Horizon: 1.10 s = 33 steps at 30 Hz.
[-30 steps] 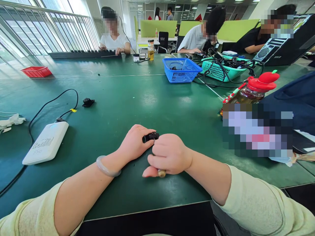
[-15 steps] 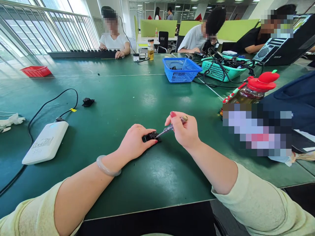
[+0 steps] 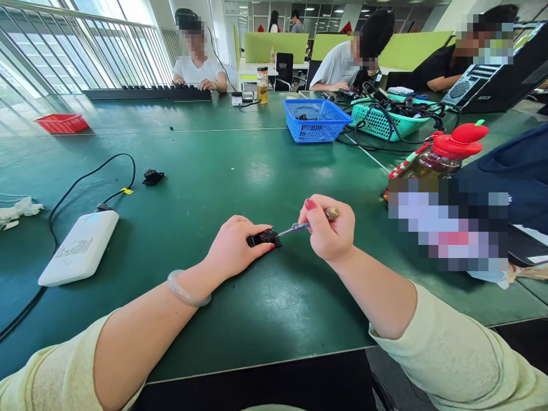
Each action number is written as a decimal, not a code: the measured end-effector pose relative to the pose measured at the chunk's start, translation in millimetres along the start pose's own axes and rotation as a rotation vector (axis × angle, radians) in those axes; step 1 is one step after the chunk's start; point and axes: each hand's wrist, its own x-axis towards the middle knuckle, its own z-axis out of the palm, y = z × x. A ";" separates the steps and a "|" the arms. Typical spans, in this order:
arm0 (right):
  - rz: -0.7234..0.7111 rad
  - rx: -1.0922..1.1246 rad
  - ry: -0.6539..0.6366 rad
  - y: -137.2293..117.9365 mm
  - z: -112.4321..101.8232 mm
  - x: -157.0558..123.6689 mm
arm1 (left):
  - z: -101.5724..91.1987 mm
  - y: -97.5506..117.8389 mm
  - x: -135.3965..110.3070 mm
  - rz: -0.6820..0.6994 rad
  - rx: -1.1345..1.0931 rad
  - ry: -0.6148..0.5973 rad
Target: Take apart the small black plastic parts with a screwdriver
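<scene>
My left hand (image 3: pixel 233 246) is closed over a small black part (image 3: pixel 266 237) and pins it to the green table (image 3: pixel 274 171). In my right hand (image 3: pixel 331 231), a thin screwdriver (image 3: pixel 299 228) is gripped in closed fingers. Its metal shaft slants down to the left, and its tip touches the top of the black part. A pale bangle circles my left wrist.
A white power bank (image 3: pixel 80 247) with a black cable lies at the left, and a second small black part (image 3: pixel 152 177) sits beyond it. Blue basket (image 3: pixel 315 120), teal basket (image 3: pixel 379 123) and red-lidded bottle (image 3: pixel 440 155) stand at the right. Other people sit at the far side.
My right hand rose from a downward fist over the part and swung out right; the screwdriver now slants with its tip on the part. My left hand stayed put.
</scene>
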 end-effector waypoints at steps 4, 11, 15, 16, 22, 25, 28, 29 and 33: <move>-0.033 0.002 -0.039 2.1 -0.1 -0.2 | 0.0 -0.1 0.3 -0.001 0.000 -0.001; -0.167 -0.076 -0.228 0.5 -8.0 3.4 | -0.5 0.3 0.5 0.013 0.009 -0.003; -0.227 -0.050 -0.281 -0.2 -9.5 3.1 | -0.7 0.0 0.9 0.011 0.011 -0.007; -0.242 -0.040 -0.283 -0.6 -8.7 2.5 | -0.5 -0.2 1.0 0.013 0.012 -0.008; -0.346 -0.075 -0.270 -3.5 -3.9 -0.8 | 0.5 -1.3 1.0 0.019 0.015 -0.006; -0.341 -0.097 -0.244 -3.5 -3.5 -0.5 | 0.0 -0.7 0.9 0.020 0.015 0.000; -0.394 -0.151 -0.245 -3.5 -0.9 -1.6 | -1.0 0.5 1.0 0.022 0.002 -0.005; -0.430 -0.178 -0.260 -3.8 1.2 -2.9 | -1.3 1.0 1.0 0.022 -0.005 -0.012; -0.616 -0.278 -0.395 -7.5 13.9 -13.9 | -1.5 1.9 1.0 0.009 -0.011 -0.026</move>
